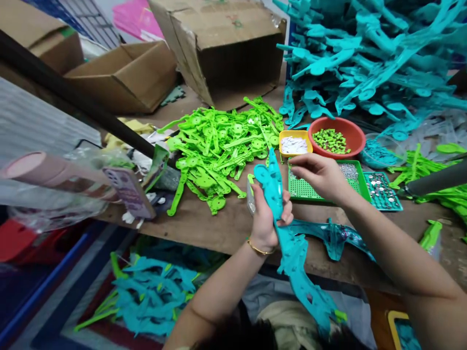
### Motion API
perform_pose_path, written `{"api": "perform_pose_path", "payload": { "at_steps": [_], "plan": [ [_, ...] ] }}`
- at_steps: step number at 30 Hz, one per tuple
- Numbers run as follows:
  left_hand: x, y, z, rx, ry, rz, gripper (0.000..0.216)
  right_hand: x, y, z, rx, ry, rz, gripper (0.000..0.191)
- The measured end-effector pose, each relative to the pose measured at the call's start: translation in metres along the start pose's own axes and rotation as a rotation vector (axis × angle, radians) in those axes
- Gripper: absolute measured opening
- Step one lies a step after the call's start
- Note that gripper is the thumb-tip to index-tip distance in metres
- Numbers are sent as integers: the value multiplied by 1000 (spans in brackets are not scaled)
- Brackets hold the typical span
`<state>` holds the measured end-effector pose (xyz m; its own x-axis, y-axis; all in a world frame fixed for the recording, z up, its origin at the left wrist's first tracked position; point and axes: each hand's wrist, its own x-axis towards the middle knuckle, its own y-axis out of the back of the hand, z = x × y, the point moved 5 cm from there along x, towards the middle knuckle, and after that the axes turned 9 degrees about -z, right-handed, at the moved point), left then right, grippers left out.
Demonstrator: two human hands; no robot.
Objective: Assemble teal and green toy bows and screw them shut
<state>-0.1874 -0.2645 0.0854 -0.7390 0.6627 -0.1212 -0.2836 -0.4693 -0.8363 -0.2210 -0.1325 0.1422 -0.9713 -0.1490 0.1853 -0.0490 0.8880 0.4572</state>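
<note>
My left hand (268, 214) is wrapped round a long, curved teal plastic toy part (297, 257), whose narrow end points up and away while the other end hangs over my lap, with a bright green bit at its tip. Above the near-left part of a green tray (310, 190), my right hand (319, 175) has its fingers drawn together; whatever they pinch is too small to make out. Small metal pieces fill part of that tray. Just beyond lies a yellow bowl (294, 142) of white pieces. A translucent teal part (332, 238) lies under my right forearm.
Green plastic parts (219, 150) are heaped left of the tray. A red bowl (355, 141) holds small green pieces. Teal parts (357, 63) are piled high behind it. Cardboard boxes (233, 43) stand at the back, a phone (129, 192) at left. Finished-looking teal pieces (153, 291) lie below.
</note>
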Motion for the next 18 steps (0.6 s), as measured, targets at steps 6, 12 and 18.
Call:
{"api": "perform_pose_path", "payload": {
  "at_steps": [6, 12, 18],
  "plan": [
    [-4, -7, -4, 18, 18, -10, 70, -2, -13, -6, -84, 47, 14, 17],
    [-7, -7, -10, 48, 61, -12, 70, -6, -10, -13, -169, 150, 44, 14],
    [-8, -9, -12, 61, 62, -37, 65, -10, -16, -9, -58, 111, 24, 16]
  ]
}}
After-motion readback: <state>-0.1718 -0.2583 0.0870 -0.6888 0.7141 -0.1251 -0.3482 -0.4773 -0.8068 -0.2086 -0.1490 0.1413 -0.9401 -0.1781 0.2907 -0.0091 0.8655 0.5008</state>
